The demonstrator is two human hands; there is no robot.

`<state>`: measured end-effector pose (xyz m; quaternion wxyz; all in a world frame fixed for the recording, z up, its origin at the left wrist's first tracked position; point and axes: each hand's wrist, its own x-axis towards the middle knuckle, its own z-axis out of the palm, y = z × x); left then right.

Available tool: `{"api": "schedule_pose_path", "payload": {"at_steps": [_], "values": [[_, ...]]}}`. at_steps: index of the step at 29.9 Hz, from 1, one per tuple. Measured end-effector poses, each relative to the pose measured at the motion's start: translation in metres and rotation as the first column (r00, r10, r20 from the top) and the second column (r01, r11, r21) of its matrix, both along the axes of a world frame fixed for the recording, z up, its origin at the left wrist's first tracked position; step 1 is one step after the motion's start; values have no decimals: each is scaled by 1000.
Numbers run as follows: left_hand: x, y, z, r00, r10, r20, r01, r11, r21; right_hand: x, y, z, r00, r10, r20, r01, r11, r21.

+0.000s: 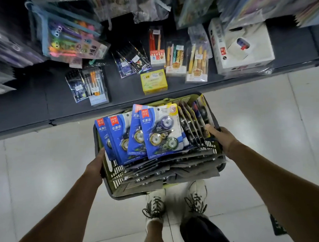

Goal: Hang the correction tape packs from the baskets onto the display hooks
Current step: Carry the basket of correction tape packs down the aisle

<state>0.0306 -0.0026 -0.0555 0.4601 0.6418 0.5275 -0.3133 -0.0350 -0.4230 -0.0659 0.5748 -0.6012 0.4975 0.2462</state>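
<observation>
My left grip [95, 164] and right grip [222, 138] each clasp the basket [115, 181] by its rim, fingers apparently curled under. The correction tape packs [161, 134] inside look light, stiff and slippery; I'd pinch one's top edge.

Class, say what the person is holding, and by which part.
The basket of correction tape packs, left hand on its left rim, right hand on its right rim.
</observation>
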Motion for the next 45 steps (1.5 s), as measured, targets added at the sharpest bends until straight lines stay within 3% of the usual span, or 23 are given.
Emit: {"api": "schedule_pose_path", "payload": {"at_steps": [4,10,16,22,32,36,39,45], "values": [[0,-7,14,998,-54,37,54,998,-16,-19,-1,11,994,-108,-12,107,994,-10],[-11,-28,77,975,-207,77,204,978,43,-86,-9,81,965,-260,-27,259,965,-28],[-15,-71,177,923,-353,153,360,933,-17,-161,-20,201,898,-439,-29,435,895,-94],[-17,-131,288,856,-457,240,500,850,-166,-240,-25,332,793,-602,89,604,758,-246],[-25,-267,464,575,-685,448,816,523,-246,-355,-38,516,607,-764,219,787,540,-297],[-44,-332,524,378,-751,542,917,383,-108,-397,-60,559,554,-785,279,824,468,-318],[-63,-386,558,273,-750,602,949,313,-40,-418,-86,585,485,-815,317,867,402,-294],[-85,-496,597,198,-773,602,968,252,5,-445,-156,611,405,-838,366,904,307,-298]]}}
